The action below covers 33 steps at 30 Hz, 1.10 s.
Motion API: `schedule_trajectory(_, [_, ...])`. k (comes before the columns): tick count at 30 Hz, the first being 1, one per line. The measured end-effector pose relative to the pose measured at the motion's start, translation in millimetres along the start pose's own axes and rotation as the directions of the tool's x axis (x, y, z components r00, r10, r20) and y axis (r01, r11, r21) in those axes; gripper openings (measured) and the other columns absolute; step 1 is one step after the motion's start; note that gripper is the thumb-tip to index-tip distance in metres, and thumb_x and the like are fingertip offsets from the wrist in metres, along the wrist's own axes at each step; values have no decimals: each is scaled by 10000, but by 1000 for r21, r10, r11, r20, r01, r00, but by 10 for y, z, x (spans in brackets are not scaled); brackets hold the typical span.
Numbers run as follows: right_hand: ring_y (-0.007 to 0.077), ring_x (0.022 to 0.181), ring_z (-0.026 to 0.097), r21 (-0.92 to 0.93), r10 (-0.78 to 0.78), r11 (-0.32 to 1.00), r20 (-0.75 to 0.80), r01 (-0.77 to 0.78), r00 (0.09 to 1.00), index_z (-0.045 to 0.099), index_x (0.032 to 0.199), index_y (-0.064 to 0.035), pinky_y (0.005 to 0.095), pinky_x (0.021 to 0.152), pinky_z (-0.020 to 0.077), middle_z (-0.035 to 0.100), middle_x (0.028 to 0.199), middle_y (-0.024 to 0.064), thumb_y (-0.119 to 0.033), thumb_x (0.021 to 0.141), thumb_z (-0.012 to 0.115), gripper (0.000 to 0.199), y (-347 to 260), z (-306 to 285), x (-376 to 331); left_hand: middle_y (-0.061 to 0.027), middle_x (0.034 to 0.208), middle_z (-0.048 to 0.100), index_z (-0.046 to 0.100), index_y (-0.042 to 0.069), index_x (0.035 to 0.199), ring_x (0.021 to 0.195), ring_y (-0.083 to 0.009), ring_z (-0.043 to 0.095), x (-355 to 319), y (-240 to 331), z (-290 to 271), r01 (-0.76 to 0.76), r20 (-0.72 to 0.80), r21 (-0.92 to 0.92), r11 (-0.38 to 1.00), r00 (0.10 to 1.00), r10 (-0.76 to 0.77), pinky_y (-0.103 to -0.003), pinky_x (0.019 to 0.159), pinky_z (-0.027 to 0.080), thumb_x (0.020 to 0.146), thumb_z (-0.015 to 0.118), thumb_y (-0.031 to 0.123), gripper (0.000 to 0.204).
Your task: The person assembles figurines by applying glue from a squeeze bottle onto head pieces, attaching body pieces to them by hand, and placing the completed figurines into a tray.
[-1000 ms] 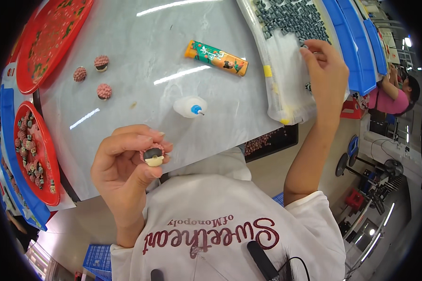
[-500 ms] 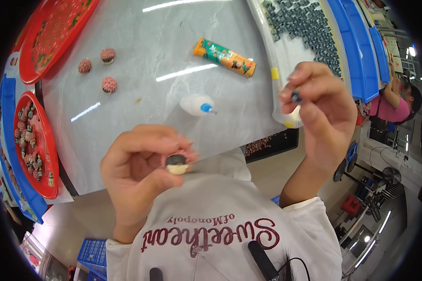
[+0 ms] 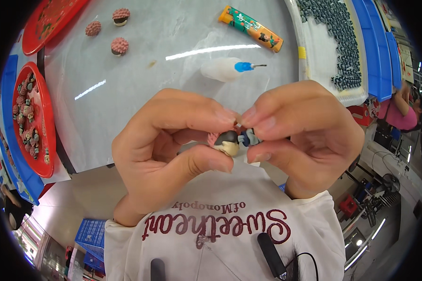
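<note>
Close in front of my chest, both hands are brought together. Between its thumb and fingers, my left hand (image 3: 157,133) pinches a small figurine head (image 3: 229,145) with pink knobbly hair, a dark band and a cream part. My right hand (image 3: 312,136) pinches a small blue-grey moulded piece (image 3: 251,136) right against the head's side; fingertips partly cover both. Just beyond the hands lies a white squeeze bottle (image 3: 220,69) with a blue cap and thin metal nozzle. Three more pink-haired heads (image 3: 120,46) rest on the grey tabletop (image 3: 173,79) at the far left.
A green and orange tube (image 3: 252,29) lies at the back. To the right, a white tray (image 3: 316,61) holds many blue-grey pieces beside blue bins (image 3: 373,51). Red trays, one with assembled figurines (image 3: 44,117), stand at left. A person in pink (image 3: 401,112) is at far right.
My right hand has moved left and my left hand right, so the blue-grey piece now meets the figurine head. The whole view has shifted, with the table things appearing higher.
</note>
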State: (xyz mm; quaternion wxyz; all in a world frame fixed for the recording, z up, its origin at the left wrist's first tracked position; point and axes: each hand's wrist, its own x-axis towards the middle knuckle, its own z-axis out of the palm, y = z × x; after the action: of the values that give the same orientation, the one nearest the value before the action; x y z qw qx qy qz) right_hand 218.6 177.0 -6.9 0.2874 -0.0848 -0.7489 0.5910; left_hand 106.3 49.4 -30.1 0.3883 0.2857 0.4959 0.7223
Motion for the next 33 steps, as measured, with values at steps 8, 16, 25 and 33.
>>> schedule_trajectory(8, [179,629,606,-185,-257,943,114,275,960,547,777,19,218,485,487,580,793,170,98,549,719,296,-14,-21,41,-107,822,558,545,-13,865,713,-109,536,-28,10,-61,-23,22,85,996,1000,21,-181,611,419,669,726,227,359])
schedule_trajectory(16, [180,616,604,-177,-129,973,102,145,986,552,806,25,202,474,495,577,782,175,167,548,675,319,-10,-15,7,-108,780,565,582,-4,824,632,-104,521,-32,-33,-74,-235,80,315,920,972,221,-193,567,417,678,719,180,272])
schedule_trajectory(25, [152,599,575,-118,-200,972,21,201,980,572,776,2,214,479,480,572,775,155,-70,562,759,293,70,28,26,-72,723,540,599,-9,806,594,-92,497,-27,-16,8,7,-67,4,1000,998,-7,-183,532,394,689,713,173,245])
schedule_trajectory(33, [136,529,544,-214,-64,974,67,77,996,575,760,-9,198,427,400,583,663,130,-127,562,768,300,-19,14,20,-67,693,528,604,-16,779,586,-99,499,-10,-24,-23,27,-63,23,999,998,-25,-208,555,467,659,730,183,265])
